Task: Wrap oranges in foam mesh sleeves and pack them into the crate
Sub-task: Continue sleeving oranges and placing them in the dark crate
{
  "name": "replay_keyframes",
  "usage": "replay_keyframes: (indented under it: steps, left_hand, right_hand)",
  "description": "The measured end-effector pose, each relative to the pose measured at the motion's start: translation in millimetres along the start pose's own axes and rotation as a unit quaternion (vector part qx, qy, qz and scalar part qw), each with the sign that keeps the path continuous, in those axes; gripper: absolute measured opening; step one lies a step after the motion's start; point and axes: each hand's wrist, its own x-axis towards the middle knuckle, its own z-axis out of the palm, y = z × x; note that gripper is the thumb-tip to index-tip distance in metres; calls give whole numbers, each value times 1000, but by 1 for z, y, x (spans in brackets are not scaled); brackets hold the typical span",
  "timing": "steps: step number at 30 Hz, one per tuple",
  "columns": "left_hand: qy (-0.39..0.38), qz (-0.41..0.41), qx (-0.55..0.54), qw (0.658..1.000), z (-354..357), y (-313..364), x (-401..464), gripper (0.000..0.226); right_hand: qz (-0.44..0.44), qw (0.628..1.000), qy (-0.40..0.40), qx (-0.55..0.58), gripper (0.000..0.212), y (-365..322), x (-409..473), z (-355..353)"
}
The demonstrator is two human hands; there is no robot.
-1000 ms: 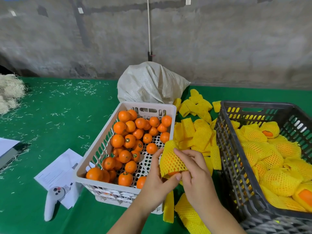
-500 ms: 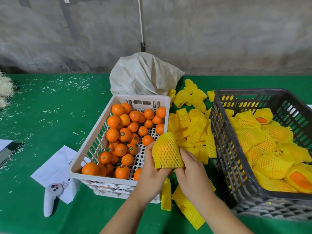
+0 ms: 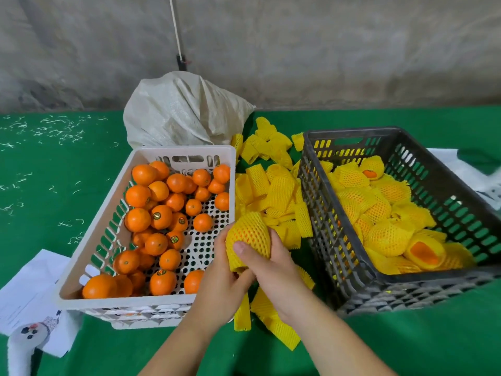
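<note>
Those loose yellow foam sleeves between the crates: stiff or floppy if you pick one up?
Probably floppy: the foam sleeves lie bent and flattened in a heap. Likely very light, being open mesh. The one wrapping the orange stretches round it, so probably springy.

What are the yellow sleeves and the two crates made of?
Yellow sleeves: soft foam netting, matte, seemingly; open diamond mesh that bends and crumples. White crate and dark grey crate: moulded plastic, probably; rigid slotted walls, dull sheen.
</note>
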Motion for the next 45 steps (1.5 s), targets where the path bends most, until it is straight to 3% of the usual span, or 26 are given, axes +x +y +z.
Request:
replay_keyframes:
  steps: [4,8,12,15,17,19,23,27,31,34,35,37,39,42,45]
  left_hand:
    - [-83,-2,-12,996,-8,2,4,82]
    - [-112,1,-20,993,-7,3,5,68]
    - [-96,-30,-112,989,-10,-2,8,43]
    - [-49,-69,-165,983,-15,-5,14,35]
    - [-23,-90,-187,978,-17,-9,19,33]
    - [-6,-98,-192,976,-16,-14,21,31]
    - [43,-108,-180,977,-12,-18,19,42]
    - [92,-108,-167,976,-4,-18,19,29]
    - [138,-127,-214,959,-3,-13,22,28]
    - [168,-123,-202,957,1,-12,20,22]
    - [176,-118,-188,959,4,-11,19,21]
    - [178,-104,-154,966,9,-8,19,22]
    - [156,-88,-113,977,11,-4,17,24]
    - [127,-79,-87,985,9,-4,14,23]
    - [116,-72,-83,987,7,-5,12,20]
  right_hand:
    - [-18,997,70,-7,58,2,-6,-7]
    - [-46,981,179,-54,68,-22,-9,-46]
    - [-107,915,343,-185,72,-44,-8,-118]
    - [-53,883,339,-321,64,-44,-14,-169]
    - [-8,831,336,-444,49,-35,-14,-188]
    - [-39,798,344,-493,39,-25,-10,-194]
    - [-44,778,281,-560,40,-14,-2,-193]
    - [-77,766,239,-592,40,-14,-2,-197]
    - [-179,735,157,-634,44,-6,-6,-172]
    - [-245,696,38,-674,46,15,3,-139]
    - [-201,705,-23,-680,51,26,10,-130]
    - [-13,731,-159,-663,75,49,25,-123]
    - [138,735,-226,-625,105,77,32,-126]
    - [182,747,-215,-602,118,115,28,-126]
    - [138,687,-229,-676,94,145,21,-117]
